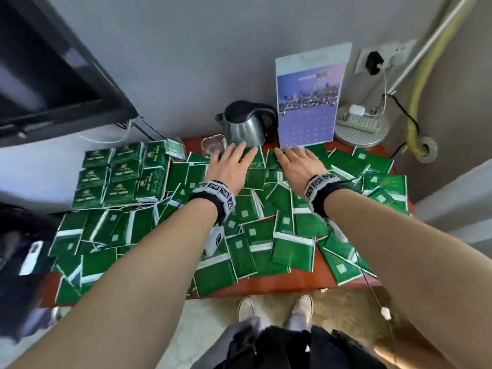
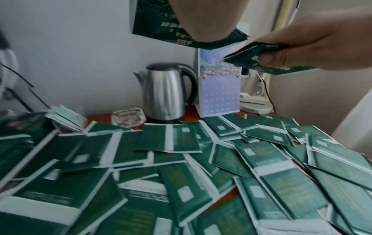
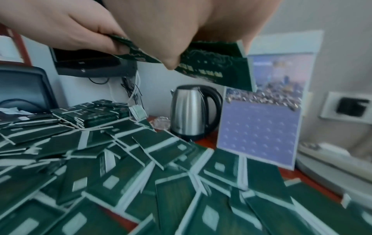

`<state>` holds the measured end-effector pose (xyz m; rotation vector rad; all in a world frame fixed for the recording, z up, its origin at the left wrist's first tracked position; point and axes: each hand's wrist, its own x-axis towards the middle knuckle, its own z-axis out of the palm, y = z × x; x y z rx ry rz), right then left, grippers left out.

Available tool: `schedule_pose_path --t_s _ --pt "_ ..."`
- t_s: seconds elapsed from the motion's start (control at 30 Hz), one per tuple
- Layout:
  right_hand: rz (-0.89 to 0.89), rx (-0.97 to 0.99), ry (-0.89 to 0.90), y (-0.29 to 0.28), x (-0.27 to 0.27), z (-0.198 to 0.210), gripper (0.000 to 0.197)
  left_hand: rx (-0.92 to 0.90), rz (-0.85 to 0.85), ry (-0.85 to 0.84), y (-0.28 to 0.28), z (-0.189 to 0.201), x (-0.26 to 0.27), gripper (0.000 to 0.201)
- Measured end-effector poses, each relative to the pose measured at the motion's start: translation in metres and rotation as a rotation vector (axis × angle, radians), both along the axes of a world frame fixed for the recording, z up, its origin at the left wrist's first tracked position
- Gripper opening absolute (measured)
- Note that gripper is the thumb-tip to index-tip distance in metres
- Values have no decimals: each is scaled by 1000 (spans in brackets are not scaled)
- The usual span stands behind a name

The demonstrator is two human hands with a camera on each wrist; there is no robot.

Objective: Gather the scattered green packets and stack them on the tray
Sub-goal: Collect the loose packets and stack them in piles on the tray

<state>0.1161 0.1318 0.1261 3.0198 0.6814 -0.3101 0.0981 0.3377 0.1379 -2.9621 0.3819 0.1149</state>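
Both hands — left (image 1: 229,166), right (image 1: 298,166) — pinch green packets (image 2: 259,55); tray hidden.

Loose green packets (image 1: 241,251) cover nearly the whole red surface (image 1: 323,272), leaving only a bare strip along its near edge. At the back, a steel kettle (image 1: 243,126), a glass ashtray (image 1: 213,147) and an upright calendar (image 1: 308,102) stand close along the wall, blocking reach there. Stacked packets (image 1: 119,177) fill the far left corner; whether a tray lies beneath cannot be told.
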Motion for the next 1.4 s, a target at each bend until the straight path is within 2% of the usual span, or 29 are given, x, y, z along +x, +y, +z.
schedule_pose_path --t_s 0.13,0.33,0.57,0.8,1.0,1.17,1.4 --pt "74 -27 -97 49 6 43 68 17 69 -50 56 36 -9 103" --pt "126 -41 -205 141 -12 88 66 32 93 -192 157 67 -39 96" --pt "108 67 -350 291 -67 95 63 44 36 -291 302 88 -86 92" --pt "139 62 -326 413 -125 112 72 32 62 -255 427 98 -141 97" --pt "169 24 -309 466 -136 116 70 -23 101 -229 482 83 -157 93" --pt "165 5 -246 489 -121 92 72 -29 111 -162 503 60 -154 89" --pt "154 -1 -133 521 -61 54 70 -19 123 -51 538 41 -94 96"
